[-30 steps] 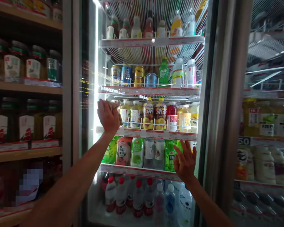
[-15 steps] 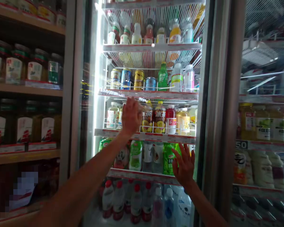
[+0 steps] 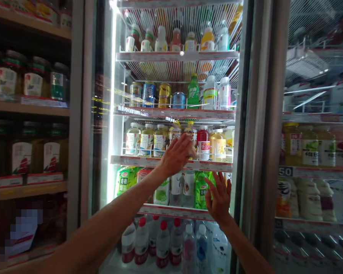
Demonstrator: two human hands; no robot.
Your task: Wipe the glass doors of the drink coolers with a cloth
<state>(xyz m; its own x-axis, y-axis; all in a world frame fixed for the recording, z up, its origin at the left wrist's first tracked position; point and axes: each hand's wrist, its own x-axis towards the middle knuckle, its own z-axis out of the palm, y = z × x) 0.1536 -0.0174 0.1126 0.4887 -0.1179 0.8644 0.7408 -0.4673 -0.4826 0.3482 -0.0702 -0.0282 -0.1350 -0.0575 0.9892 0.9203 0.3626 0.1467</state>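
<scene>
My left hand (image 3: 175,156) is pressed over a crumpled cloth (image 3: 192,151), most of it hidden under the fingers. It reaches across to the glass door (image 3: 103,179) of a lit drinks cooler, in front of the iced-tea bottles (image 3: 190,129) on the middle shelf. A red-labelled bottle (image 3: 203,142) stands just right of that hand. Lower and to the right, my right hand (image 3: 219,199) is spread with its fingers apart and holds nothing. Behind it shows a green bottle (image 3: 200,190). Whether its fingertips touch the glass I cannot tell.
Wooden shelves with jars (image 3: 6,78) stand on the left. The cooler's metal frame (image 3: 257,125) runs upright on the right, beside another cooler with bottles (image 3: 310,146). Red-capped bottles (image 3: 141,239) fill the bottom shelf. Cans (image 3: 164,95) line a shelf above.
My left hand, with the cloth, has swept rightward along the middle shelf's height and dropped a little. The right hand stays at nearly the same place.
</scene>
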